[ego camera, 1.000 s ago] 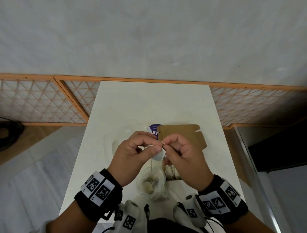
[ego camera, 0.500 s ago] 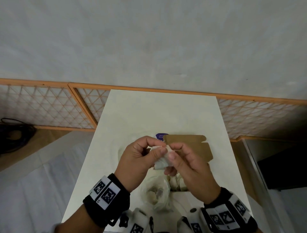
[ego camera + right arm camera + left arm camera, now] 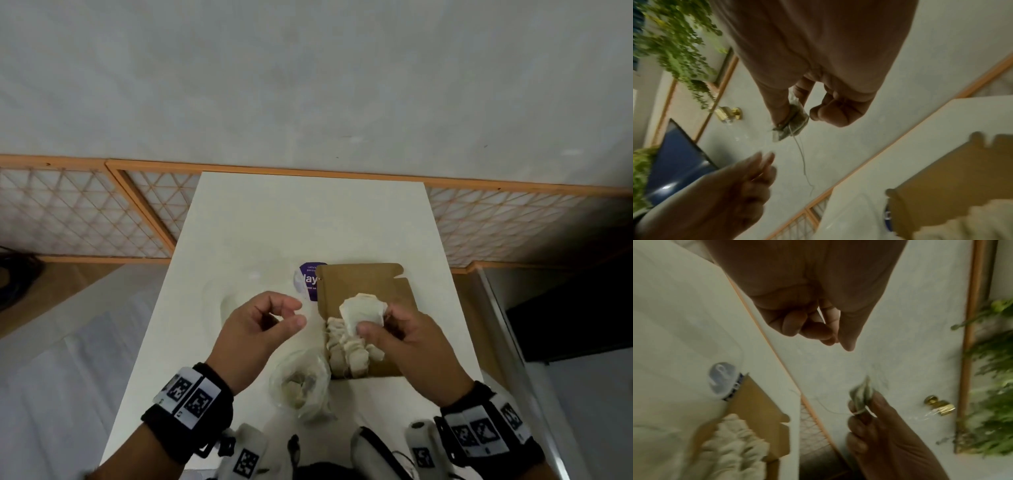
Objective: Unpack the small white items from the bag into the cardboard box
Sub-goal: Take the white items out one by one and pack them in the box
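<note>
My right hand point(image 3: 373, 322) pinches a small white tea bag point(image 3: 361, 310) between thumb and fingers, above the open cardboard box point(image 3: 359, 279). In the right wrist view the tea bag point(image 3: 795, 126) trails a thin string point(image 3: 802, 159). Several white tea bags point(image 3: 346, 349) lie packed along the box's left side. The clear plastic bag point(image 3: 301, 383) sits on the table just left of the box's near corner, with a few items inside. My left hand point(image 3: 296, 311) hovers left of the box, fingers loosely curled, holding nothing.
A round purple-labelled item point(image 3: 308, 281) lies partly hidden behind the box's far left corner. The white table point(image 3: 291, 212) runs to an orange-framed lattice rail point(image 3: 85, 219) at the back. A dark panel point(image 3: 568, 322) stands at the right.
Both hands held the tea bag together before. My left hand has let go and drawn left, while my right hand carried the tea bag right, over the box.
</note>
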Demonstrator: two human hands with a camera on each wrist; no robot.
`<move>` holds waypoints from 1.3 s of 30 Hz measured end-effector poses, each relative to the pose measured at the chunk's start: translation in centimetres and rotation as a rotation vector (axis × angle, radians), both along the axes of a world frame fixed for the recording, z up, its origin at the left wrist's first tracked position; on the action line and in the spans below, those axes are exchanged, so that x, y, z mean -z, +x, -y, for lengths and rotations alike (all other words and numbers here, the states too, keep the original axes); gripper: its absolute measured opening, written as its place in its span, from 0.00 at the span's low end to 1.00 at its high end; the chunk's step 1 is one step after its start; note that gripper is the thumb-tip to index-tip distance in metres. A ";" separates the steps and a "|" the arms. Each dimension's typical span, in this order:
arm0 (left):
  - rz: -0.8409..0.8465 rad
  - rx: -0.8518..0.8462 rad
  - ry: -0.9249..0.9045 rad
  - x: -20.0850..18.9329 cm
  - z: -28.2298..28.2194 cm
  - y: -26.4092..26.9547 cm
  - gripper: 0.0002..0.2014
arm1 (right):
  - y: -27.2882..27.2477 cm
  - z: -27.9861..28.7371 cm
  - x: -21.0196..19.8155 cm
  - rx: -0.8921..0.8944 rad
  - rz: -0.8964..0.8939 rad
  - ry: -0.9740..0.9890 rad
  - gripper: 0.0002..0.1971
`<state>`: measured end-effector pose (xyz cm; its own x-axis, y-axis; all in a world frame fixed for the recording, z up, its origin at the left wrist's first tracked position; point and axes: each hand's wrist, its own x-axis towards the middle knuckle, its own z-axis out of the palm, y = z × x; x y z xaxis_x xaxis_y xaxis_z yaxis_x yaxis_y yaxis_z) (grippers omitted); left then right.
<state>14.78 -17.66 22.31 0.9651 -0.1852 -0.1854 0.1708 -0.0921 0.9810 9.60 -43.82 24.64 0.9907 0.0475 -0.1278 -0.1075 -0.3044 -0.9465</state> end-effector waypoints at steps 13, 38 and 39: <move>-0.192 0.194 0.573 9.4 -2.8 -2.7 0.04 | 1.1 7.0 16.6 -0.124 -0.553 -0.582 0.20; -0.295 0.279 0.845 14.4 -2.4 -3.5 0.13 | 1.1 -4.9 15.4 -0.787 -0.135 -0.756 0.19; -0.269 0.279 0.860 14.4 -2.6 -3.6 0.15 | 1.0 -5.2 15.9 -0.808 -0.151 -0.791 0.18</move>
<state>11.18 -15.11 7.93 0.8115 -0.0995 -0.5759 0.2440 -0.8377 0.4885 10.61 -38.60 8.70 0.6788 0.5178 -0.5207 0.2951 -0.8417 -0.4523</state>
